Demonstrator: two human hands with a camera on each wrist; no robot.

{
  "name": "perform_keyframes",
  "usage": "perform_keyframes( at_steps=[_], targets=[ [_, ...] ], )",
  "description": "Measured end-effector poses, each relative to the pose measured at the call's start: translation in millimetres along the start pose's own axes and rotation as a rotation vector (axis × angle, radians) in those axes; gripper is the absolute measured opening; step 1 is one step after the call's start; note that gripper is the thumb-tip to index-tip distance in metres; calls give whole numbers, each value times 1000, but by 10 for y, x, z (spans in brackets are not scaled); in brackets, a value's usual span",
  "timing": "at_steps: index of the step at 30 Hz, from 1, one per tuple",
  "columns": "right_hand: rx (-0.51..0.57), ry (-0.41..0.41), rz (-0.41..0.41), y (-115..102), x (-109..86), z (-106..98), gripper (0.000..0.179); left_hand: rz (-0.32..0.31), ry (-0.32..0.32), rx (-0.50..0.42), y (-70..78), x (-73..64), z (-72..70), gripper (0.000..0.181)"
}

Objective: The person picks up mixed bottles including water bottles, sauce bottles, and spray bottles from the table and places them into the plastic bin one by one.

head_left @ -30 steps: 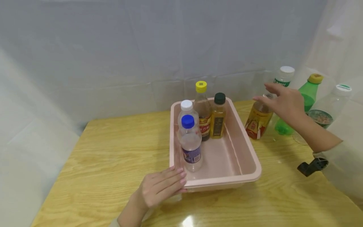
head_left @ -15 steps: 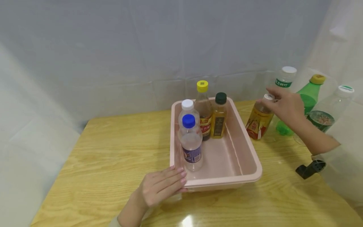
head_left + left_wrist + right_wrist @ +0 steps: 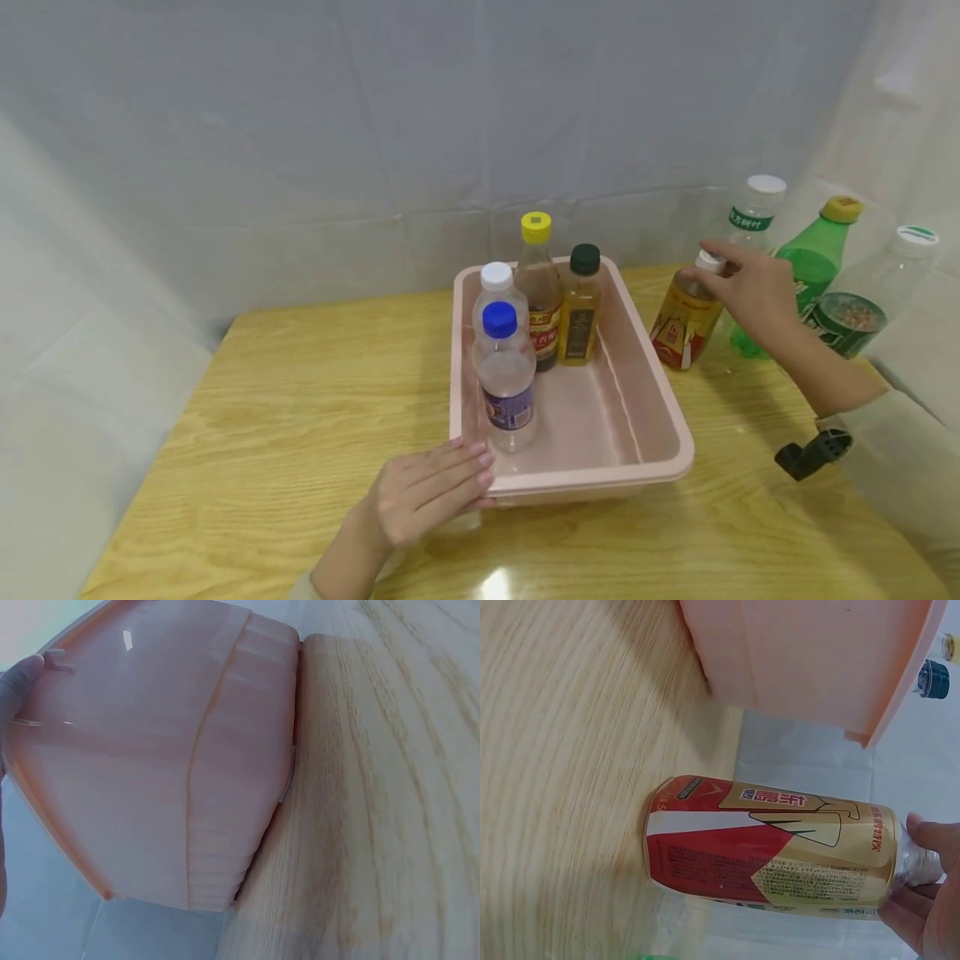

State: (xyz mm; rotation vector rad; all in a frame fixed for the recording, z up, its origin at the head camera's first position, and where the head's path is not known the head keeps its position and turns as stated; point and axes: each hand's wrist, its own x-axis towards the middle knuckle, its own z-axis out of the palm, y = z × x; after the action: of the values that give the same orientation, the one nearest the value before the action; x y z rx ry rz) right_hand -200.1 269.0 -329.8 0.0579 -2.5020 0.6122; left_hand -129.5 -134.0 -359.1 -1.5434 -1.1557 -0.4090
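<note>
A pink plastic basin (image 3: pixel 585 477) stands on the wooden table, holding several bottles toward its left and back. My left hand (image 3: pixel 420 496) holds its near left corner, fingers laid over the rim and thumb on the outer wall below, as the left wrist view shows. To the basin's right is a drink bottle (image 3: pixel 684 323) with a red and gold label and white cap. My right hand (image 3: pixel 757 292) grips this bottle at its neck and cap, thumb on the near side. In the right wrist view the drink bottle (image 3: pixel 772 847) has its base at the tabletop.
Inside the basin are a blue-capped bottle (image 3: pixel 510 383), a white-capped one (image 3: pixel 497 279), a yellow-capped one (image 3: pixel 536 229) and a dark-capped one (image 3: pixel 579 321). Behind my right hand stand a green bottle (image 3: pixel 813 250) and two clear bottles (image 3: pixel 752 218). A white sheet (image 3: pixel 337 150) hangs behind.
My right hand has come down onto the drink bottle's cap and neck, its fingers closing from a wide spread. My left hand and the basin have stayed put.
</note>
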Motion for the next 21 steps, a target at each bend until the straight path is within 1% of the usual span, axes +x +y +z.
perform_keyframes(
  at_steps=[8, 14, 21],
  targets=[
    [15, 12, 4, -9, -11, 10, 43, -3, -1, -1, -1, 2, -5, 16],
    [10, 30, -2, -43, -8, -35, 43, -4, 0, 0, 0, 6, -7, 16],
    [-15, 64, -67, -122, -8, -144, 42, -10, -9, -3, 3, 0, -9, 16]
  ],
)
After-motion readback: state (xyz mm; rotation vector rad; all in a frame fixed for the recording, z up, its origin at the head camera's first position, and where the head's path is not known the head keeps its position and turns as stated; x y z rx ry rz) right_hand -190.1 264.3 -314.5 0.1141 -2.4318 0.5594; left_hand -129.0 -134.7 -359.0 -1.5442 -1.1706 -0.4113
